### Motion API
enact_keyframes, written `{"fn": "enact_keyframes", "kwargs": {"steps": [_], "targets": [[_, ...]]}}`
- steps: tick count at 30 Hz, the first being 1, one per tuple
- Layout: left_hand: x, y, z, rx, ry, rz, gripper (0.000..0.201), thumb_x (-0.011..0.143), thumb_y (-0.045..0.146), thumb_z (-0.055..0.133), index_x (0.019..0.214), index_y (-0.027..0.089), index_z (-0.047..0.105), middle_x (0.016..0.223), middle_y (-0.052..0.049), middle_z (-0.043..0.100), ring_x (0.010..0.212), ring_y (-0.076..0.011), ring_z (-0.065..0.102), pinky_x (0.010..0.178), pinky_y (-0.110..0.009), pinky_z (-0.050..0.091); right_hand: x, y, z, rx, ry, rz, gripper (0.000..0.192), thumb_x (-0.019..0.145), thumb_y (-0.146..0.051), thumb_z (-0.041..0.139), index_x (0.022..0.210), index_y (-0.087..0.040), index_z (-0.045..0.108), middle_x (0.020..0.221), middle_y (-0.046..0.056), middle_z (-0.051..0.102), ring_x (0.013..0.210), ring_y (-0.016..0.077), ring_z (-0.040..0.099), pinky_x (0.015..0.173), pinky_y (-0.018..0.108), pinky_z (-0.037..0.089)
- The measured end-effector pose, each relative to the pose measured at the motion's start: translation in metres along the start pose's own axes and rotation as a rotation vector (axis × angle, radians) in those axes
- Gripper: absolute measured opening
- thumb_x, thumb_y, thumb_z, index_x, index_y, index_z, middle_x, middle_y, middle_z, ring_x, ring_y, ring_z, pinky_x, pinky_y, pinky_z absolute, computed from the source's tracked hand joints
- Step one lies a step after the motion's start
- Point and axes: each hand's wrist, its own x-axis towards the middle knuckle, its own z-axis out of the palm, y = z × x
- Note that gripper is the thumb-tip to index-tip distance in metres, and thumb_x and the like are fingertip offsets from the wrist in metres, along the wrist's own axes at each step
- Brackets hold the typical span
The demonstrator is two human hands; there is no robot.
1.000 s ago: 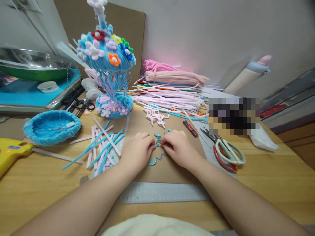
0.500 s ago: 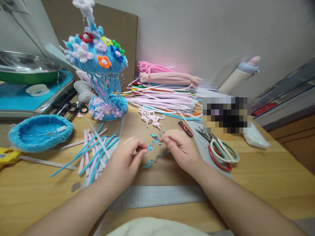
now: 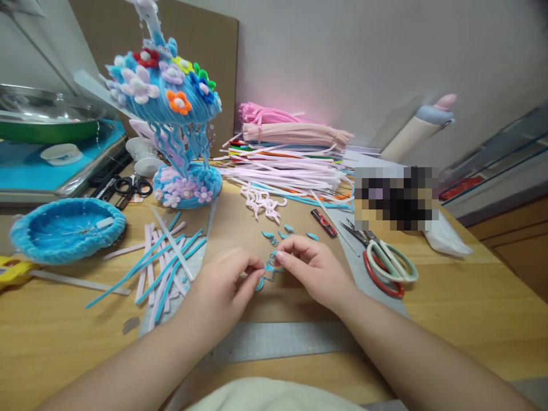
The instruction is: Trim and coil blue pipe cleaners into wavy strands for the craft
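I pinch a wavy blue pipe cleaner [image 3: 269, 273] between both hands: my left hand [image 3: 226, 288] clenches its lower end, my right hand [image 3: 314, 268] grasps the curled upper end, fingertips nearly touching. Its long axis runs from my left grip up and right toward my right grip, just above the brown cardboard [image 3: 240, 222]. Small blue curls [image 3: 285, 233] lie just beyond my right fingers. Compared with half a second ago, my hands have drawn closer together and nearer to me, and the strand is lifted off the cardboard
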Motion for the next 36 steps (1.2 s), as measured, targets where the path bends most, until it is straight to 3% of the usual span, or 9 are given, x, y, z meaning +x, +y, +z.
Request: {"fn": "enact_keyframes", "kwargs": {"steps": [8,16,22,28,36], "targets": [[0.002,-0.001,0.001,0.006,-0.034,0.041,0.009,0.087,0.015,0.05,0.084,0.02,0.056,0.08,0.0,0.059,0.077,-0.0135,0.055,0.068,-0.025,0.04,0.0,-0.001,-0.001,-0.006,-0.016,0.033,0.016,0.083,-0.032,0.055,0.073,-0.019,0.056,0.068,-0.001,0.054,0.065,0.0131,0.05,0.06,0.026,0.039],[-0.001,-0.004,0.002,-0.037,-0.02,0.094,0.008,0.087,0.017,0.054,0.088,0.021,0.061,0.078,0.001,0.061,0.074,-0.0125,0.056,0.066,-0.024,0.04,0.0,-0.004,0.002,0.135,0.015,0.059,0.019,0.08,-0.036,0.059,0.07,-0.019,0.055,0.062,-0.003,0.054,0.06,0.0123,0.051,0.061,0.027,0.042],[-0.002,-0.001,-0.001,-0.046,0.008,0.132,0.014,0.086,0.012,0.051,0.073,0.018,0.052,0.072,0.001,0.054,0.069,-0.0126,0.05,0.063,-0.025,0.037,0.002,-0.005,-0.007,0.107,0.209,-0.012,0.022,0.079,-0.039,0.06,0.07,-0.019,0.057,0.064,-0.001,0.057,0.062,0.0129,0.053,0.063,0.027,0.043],[-0.003,0.002,-0.004,-0.056,0.052,0.171,0.014,0.086,0.011,0.051,0.075,0.018,0.055,0.072,-0.001,0.056,0.069,-0.0132,0.051,0.062,-0.026,0.037,0.006,-0.005,-0.021,0.124,0.387,-0.063,0.019,0.079,-0.035,0.061,0.07,-0.019,0.057,0.063,-0.001,0.056,0.062,0.0121,0.052,0.063,0.026,0.043],[-0.003,0.003,-0.004,-0.03,0.061,0.208,0.013,0.085,0.009,0.051,0.077,0.018,0.057,0.073,-0.002,0.058,0.069,-0.0135,0.053,0.062,-0.026,0.038,0.008,-0.002,-0.022,0.145,0.4,-0.06,0.019,0.079,-0.033,0.062,0.068,-0.019,0.057,0.061,-0.003,0.055,0.06,0.0109,0.05,0.062,0.025,0.041]]}}
